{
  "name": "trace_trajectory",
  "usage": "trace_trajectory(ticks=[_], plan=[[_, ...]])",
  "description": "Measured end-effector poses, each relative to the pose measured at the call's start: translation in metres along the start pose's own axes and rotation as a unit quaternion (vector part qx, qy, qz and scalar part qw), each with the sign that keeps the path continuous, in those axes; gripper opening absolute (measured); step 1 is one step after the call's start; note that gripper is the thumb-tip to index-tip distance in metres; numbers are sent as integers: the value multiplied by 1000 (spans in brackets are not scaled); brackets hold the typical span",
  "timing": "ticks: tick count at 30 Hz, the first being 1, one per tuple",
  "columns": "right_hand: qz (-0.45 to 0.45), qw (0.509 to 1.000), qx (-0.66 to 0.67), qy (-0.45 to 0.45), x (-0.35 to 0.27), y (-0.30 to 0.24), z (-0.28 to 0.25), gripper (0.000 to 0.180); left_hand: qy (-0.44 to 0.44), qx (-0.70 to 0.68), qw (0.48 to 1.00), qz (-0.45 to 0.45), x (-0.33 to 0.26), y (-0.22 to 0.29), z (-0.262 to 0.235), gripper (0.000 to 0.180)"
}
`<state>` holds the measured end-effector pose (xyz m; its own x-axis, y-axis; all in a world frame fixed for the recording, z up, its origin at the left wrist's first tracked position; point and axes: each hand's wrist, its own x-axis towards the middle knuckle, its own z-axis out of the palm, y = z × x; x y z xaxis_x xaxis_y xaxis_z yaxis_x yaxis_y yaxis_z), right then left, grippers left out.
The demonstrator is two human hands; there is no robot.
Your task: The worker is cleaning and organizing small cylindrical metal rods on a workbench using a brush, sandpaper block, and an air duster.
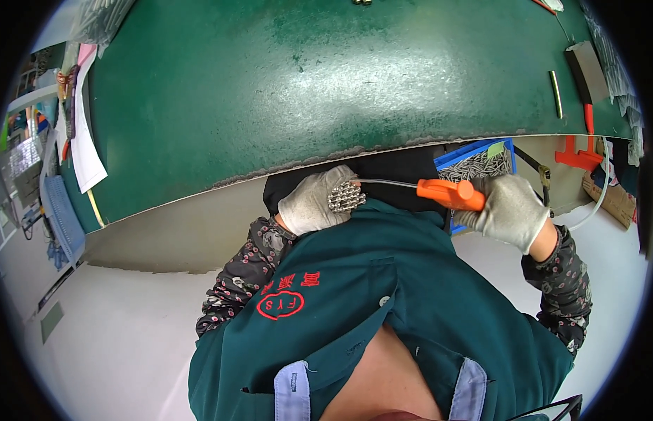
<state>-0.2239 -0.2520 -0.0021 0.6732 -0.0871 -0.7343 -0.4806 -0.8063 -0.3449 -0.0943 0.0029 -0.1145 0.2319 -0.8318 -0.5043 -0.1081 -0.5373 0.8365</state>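
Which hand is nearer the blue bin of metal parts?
Right. The right hand partly covers the blue bin in view; the left hand is well to its left.

Only distinct lettering is the red stitching on the front of the person's green shirt: a short row of characters, with a red rounded outline just below it in the view, holding a few capital letters. Nothing legible on the pale green slip at the blue bin; any print on the white sheet, far left, is too small to read.
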Motion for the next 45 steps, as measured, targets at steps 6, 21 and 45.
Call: trace_trajectory(ticks=[6,21,45], plan=[[-9,1000,18,-5,0,-4,1,40,29,-11,999,45,0,-7,3,43],[-13,999,27,-27,-14,8,0,38,6,-17,1000,18,0,0,-1,38],[7,999,29,-30,-24,21,0,39,2,-14,1000,26,2,-1,-1,39]])
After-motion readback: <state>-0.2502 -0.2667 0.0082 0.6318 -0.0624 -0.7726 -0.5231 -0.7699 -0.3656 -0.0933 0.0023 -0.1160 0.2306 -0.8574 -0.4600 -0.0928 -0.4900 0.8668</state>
